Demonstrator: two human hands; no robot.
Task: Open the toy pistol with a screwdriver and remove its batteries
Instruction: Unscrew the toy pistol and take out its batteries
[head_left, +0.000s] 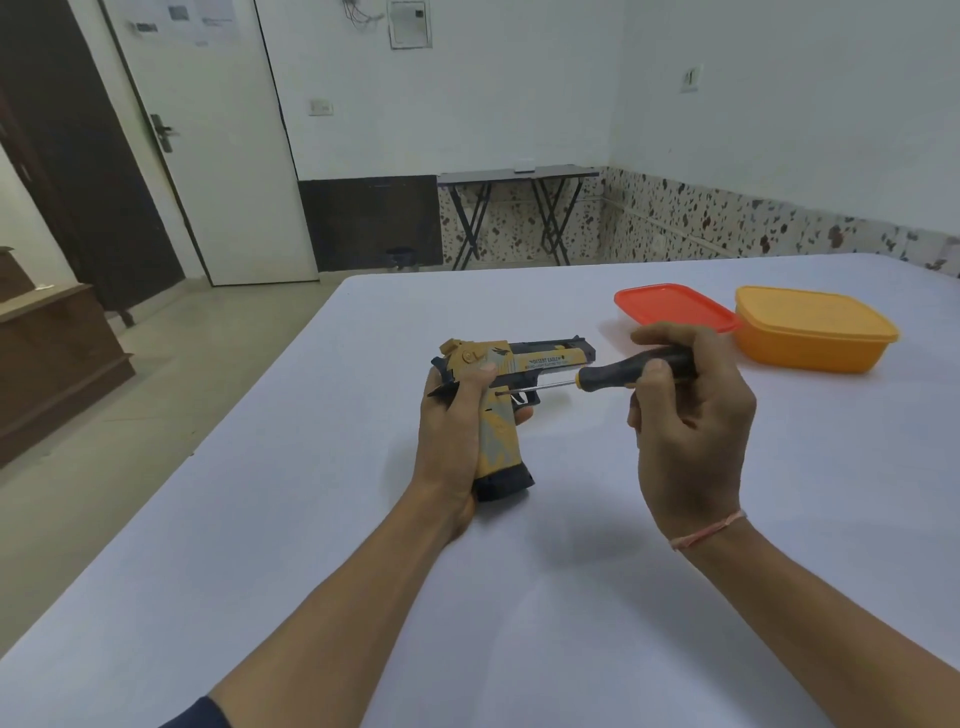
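My left hand (457, 431) grips the pistol (511, 384); my right (691, 415) holds the screwdriver (623, 371), tip at its grip. I should keep the shaft square and press firmly.

Room's bright & evenly lit, soft light, no glare. Faint blurry shadows on the table (311, 519) just under & right of the left hand (452, 441), also below the right hand (691, 431). Hands sharp; wide-angle lens bends the door (218, 156) far left of them.

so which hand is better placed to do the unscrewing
Right, most likely: the right hand grips the screwdriver, its tip against the side of the pistol. The left hand is wrapped round the pistol, steadying it.
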